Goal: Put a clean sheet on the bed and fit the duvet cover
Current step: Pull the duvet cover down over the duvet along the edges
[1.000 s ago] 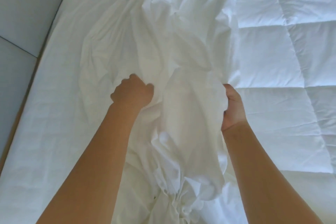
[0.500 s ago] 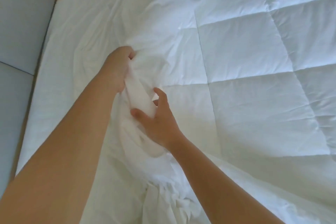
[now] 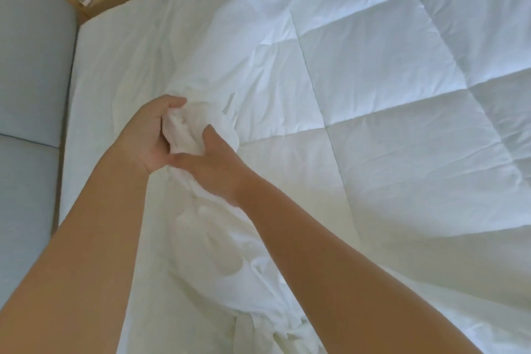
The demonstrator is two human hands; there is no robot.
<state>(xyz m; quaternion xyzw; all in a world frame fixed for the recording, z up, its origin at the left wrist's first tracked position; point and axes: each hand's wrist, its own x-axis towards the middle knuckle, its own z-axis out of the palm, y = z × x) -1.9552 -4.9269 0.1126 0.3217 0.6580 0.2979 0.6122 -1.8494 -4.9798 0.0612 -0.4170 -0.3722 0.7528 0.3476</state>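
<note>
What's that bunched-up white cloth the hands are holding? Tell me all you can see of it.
The cloth is thin, white and plain, crumpled into a wad, with the rest trailing rumpled toward the camera. The left hand and right hand both grip the wad. It lies on the bed beside the quilted duvet.

The white quilted duvet [image 3: 388, 100] lies on the right of the white cotton sheet [image 3: 115, 72]; the bunched white cloth cover [image 3: 207, 233] lies on the sheet along the duvet's left edge.
</note>
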